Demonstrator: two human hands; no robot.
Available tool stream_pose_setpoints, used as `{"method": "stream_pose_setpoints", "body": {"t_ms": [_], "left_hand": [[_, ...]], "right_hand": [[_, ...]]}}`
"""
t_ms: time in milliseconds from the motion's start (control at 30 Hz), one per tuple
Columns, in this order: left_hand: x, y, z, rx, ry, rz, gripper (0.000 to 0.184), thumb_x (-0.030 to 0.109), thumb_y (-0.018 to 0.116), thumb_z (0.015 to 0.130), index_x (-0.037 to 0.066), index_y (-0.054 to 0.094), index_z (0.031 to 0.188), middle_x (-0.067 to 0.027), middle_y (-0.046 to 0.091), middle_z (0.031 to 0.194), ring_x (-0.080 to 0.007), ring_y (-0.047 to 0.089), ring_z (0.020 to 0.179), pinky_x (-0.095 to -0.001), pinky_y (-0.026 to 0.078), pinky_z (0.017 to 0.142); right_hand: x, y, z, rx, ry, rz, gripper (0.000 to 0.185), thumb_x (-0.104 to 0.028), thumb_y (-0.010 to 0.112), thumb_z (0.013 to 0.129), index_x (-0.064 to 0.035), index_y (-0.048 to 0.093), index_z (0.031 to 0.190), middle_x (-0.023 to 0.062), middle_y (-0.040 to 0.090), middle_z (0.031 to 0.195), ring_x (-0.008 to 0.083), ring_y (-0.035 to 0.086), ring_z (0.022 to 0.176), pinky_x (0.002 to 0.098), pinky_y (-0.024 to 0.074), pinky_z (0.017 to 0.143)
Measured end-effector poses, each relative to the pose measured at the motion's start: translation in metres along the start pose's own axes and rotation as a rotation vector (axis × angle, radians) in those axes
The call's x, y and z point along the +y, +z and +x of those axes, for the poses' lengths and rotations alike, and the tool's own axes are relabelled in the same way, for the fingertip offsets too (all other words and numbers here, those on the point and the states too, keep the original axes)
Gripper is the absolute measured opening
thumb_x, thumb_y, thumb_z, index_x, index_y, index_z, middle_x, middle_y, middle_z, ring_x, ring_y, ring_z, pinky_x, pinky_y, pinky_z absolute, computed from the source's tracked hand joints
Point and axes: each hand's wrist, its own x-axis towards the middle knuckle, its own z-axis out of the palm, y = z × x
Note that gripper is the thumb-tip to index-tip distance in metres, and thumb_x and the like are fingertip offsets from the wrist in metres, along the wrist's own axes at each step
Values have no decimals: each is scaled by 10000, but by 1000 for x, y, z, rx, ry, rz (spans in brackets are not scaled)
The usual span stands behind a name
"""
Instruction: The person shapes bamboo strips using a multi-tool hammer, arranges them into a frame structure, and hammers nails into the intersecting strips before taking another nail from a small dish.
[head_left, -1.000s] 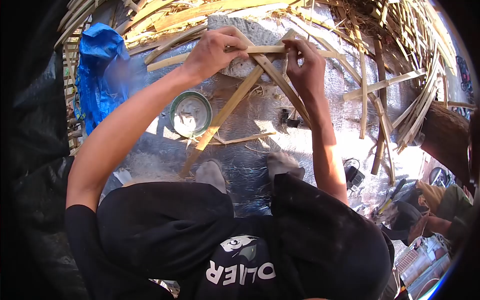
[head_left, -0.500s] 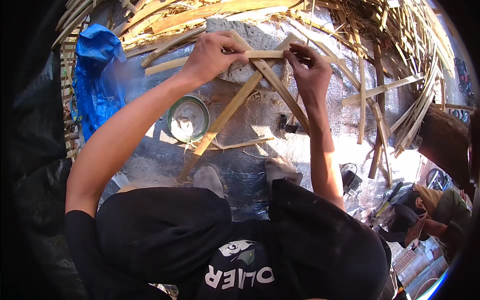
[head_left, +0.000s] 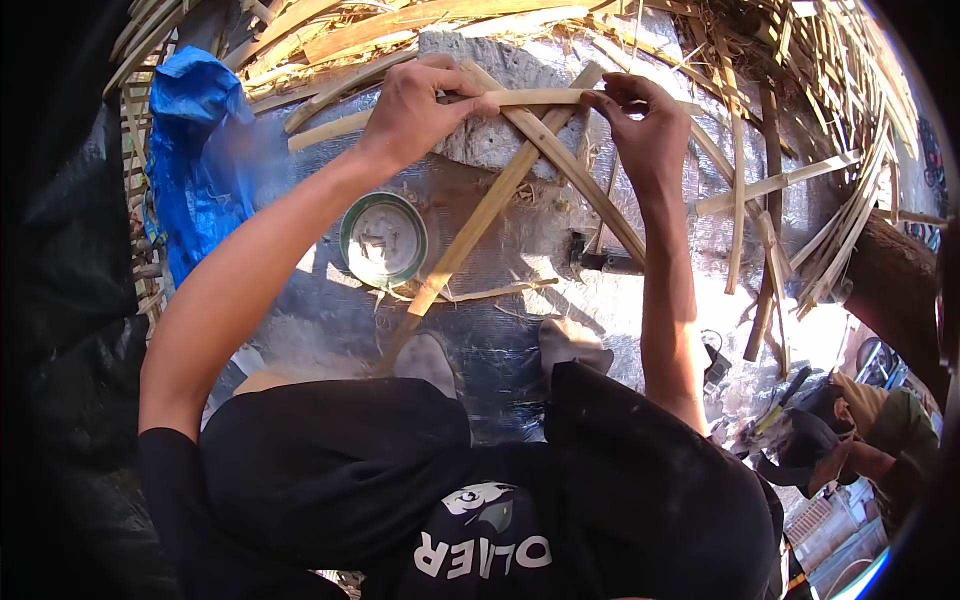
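Note:
A thin pale strip (head_left: 540,97) runs sideways over two wider bamboo slats that cross each other. My left hand (head_left: 415,112) is closed on the strip, left of the crossing. Right of it, my right hand (head_left: 645,130) pinches the same strip between thumb and fingers. One slat (head_left: 480,222) slants down to the left, and the other slat (head_left: 580,178) slants down to the right, passing behind my right forearm. Beneath the upper part of the crossing lies a grey stone block (head_left: 490,140).
A green-rimmed bowl (head_left: 384,240) with pale contents stands below my left hand. Blue plastic (head_left: 200,150) lies at the left. Bamboo strips (head_left: 850,205) are heaped at the right and back. Another person (head_left: 870,440) is at the lower right.
My right hand has moved right along the strip, away from my left hand. My left hand stays in nearly the same place.

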Motion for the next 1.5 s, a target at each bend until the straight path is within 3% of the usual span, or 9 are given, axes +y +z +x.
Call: {"method": "stream_pose_setpoints", "body": {"t_ms": [267, 433, 567, 733, 833, 1000, 1267, 1300, 1500], "left_hand": [[-7, 7, -6, 4, -47, -24, 236, 246, 869, 799, 38, 798, 886, -68, 657, 810, -216, 640, 733, -349, 503, 693], [-20, 9, -8, 77, 242, -7, 155, 165, 843, 840, 66, 812, 955, -52, 654, 904, -169, 626, 865, -305, 498, 760], [-18, 1, -10, 38, 218, 39, 160, 193, 817, 872, 63, 811, 965, -56, 668, 940, -179, 639, 922, -322, 512, 805], [-15, -6, -3, -94, -46, -82, 219, 228, 788, 900, 52, 783, 1031, -73, 701, 1022, -212, 675, 941, -350, 522, 836], [-11, -9, -3, -108, 24, 33, 240, 229, 785, 898, 52, 767, 1061, -79, 707, 1050, -227, 687, 944, -352, 530, 854], [0, -3, 0, -88, 13, -4, 244, 235, 776, 904, 45, 760, 1057, -95, 709, 1056, -254, 689, 962, -370, 540, 867], [-4, -3, 7, -88, 117, 18, 284, 225, 804, 857, 60, 748, 1080, -132, 700, 1084, -312, 674, 1017, -398, 545, 894], [-4, -2, 9, -43, 210, 116, 329, 264, 813, 845, 75, 741, 1105, -113, 682, 1140, -300, 641, 1093, -415, 522, 943], [1, -8, 13, -115, 361, 464, 543, 397, 796, 838, 120, 698, 1294, -58, 605, 1284, -278, 567, 1204, -427, 480, 1014]], "right_hand": [[-4, -3, 8, -98, 88, -17, 345, -232, 876, 819, -16, 779, 1070, 101, 783, 925, 148, 722, 807, 291, 569, 744], [-10, -1, 10, -90, 131, -50, 320, -174, 872, 807, 0, 773, 1057, 130, 780, 935, 177, 720, 810, 318, 568, 762], [-13, 0, 10, -79, 149, -55, 306, -146, 871, 800, 7, 770, 1045, 146, 779, 953, 197, 726, 823, 331, 569, 771], [-14, -1, 12, -79, 164, -94, 299, -133, 867, 805, 3, 770, 1053, 145, 778, 947, 199, 731, 838, 324, 568, 770], [-2, -6, 16, -140, 155, -23, 312, -122, 868, 794, -5, 770, 1066, 141, 779, 952, 198, 733, 845, 330, 571, 771], [4, -20, 15, -130, -86, -47, 340, -104, 869, 766, -13, 769, 1078, 156, 770, 964, 214, 733, 855, 356, 578, 777], [9, -16, 4, -78, -129, -103, 278, -84, 848, 770, -7, 766, 1024, 159, 751, 936, 268, 721, 857, 391, 562, 781], [10, -18, 3, -111, -117, -164, 312, -111, 846, 806, -42, 766, 1100, 128, 763, 1024, 202, 741, 914, 344, 575, 809], [12, -21, 2, -133, -284, -162, 227, -53, 787, 850, -41, 754, 1074, 101, 751, 1022, 224, 748, 918, 356, 589, 792]]}}
